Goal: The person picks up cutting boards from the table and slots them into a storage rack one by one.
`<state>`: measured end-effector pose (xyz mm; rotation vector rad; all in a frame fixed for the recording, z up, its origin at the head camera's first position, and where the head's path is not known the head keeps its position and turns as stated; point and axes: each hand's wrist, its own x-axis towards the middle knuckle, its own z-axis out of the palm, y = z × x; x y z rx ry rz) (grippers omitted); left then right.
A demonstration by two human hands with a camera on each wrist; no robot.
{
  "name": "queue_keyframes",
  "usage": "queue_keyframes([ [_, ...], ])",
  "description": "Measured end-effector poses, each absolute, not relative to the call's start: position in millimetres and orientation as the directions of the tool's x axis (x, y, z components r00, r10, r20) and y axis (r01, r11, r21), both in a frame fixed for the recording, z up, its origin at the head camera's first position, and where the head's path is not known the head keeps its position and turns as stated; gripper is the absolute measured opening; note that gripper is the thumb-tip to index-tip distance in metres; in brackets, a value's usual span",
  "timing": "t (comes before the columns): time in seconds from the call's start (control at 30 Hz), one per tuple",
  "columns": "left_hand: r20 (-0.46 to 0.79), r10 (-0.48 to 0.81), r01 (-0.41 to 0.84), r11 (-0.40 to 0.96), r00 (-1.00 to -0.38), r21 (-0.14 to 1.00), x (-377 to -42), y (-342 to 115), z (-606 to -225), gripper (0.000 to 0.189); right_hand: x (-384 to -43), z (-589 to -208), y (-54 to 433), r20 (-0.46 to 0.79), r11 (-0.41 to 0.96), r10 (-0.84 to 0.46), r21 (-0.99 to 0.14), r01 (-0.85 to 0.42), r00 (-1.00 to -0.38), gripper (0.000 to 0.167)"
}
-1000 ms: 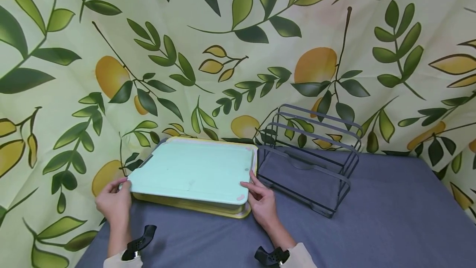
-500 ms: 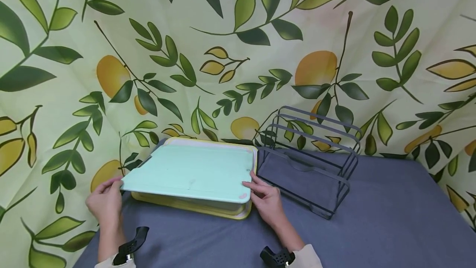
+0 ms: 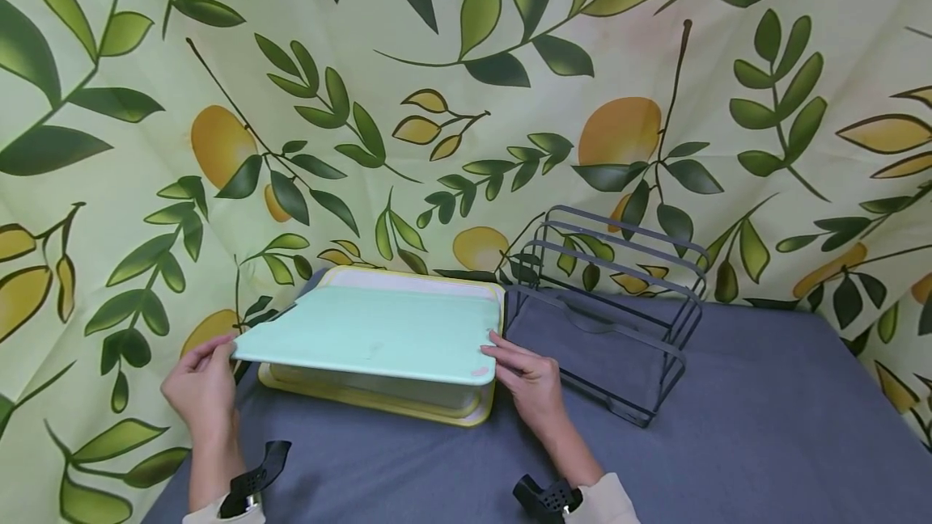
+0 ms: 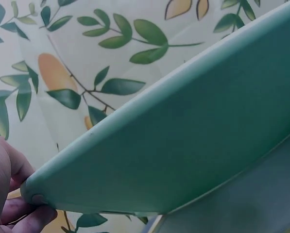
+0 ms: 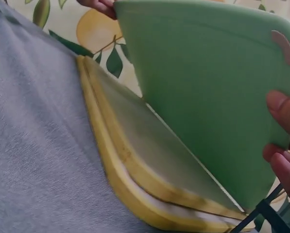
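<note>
A mint-green cutting board [image 3: 371, 334] is tilted up along its near edge, above several stacked cutting boards with yellow rims [image 3: 357, 403]. My left hand [image 3: 200, 386] pinches the board's near left corner between thumb and fingers, as the left wrist view also shows. At the board's right edge, near the front corner, my right hand [image 3: 535, 390] grips it with the thumb on one face and fingers on the other. In the right wrist view, the green board's underside [image 5: 203, 87] leans over the yellow-edged boards [image 5: 130, 170], its lower edge against them.
To the right of the boards, close beside my right hand, stands a dark wire rack [image 3: 604, 328] with several upright loops. A grey-blue cloth [image 3: 786, 419] covers the table. Behind hangs a fabric backdrop [image 3: 524, 103] printed with leaves and fruit.
The mint-green board's near edge has risen off the stack and tilted further, showing more of the boards beneath. My left hand has moved left and up; my right hand has shifted slightly right.
</note>
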<state>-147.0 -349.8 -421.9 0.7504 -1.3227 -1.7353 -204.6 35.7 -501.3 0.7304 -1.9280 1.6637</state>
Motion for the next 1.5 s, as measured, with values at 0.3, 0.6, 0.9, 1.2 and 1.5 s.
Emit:
queue_keyframes([
  [0.3,0.036,-0.861,0.272,-0.12,-0.508,0.955,-148,-342,-415,0.013,-207,-496,42,0.677,0.104,-0.077,-0.725,-0.681,-0.732,0.021],
  [0.6,0.05,-0.86,0.315,-0.132,-0.508,0.94,-145,-339,-408,0.01,-206,-488,41,0.717,0.081,-0.068,-0.69,-0.72,-0.694,0.02],
  [0.9,0.105,-0.851,0.375,-0.114,-0.514,0.92,-143,-337,-407,0.009,-207,-482,37,0.756,0.133,-0.035,-0.645,-0.753,-0.653,0.02],
  [1.2,0.245,-0.749,0.443,-0.071,-0.615,0.894,-155,-344,-428,0.042,-209,-477,36,0.758,0.106,0.012,-0.65,-0.753,-0.652,0.02],
  [1.5,0.175,-0.551,0.366,-0.26,-0.816,0.893,-167,-347,-448,0.06,-210,-476,32,0.754,0.052,0.02,-0.657,-0.752,-0.657,0.02],
])
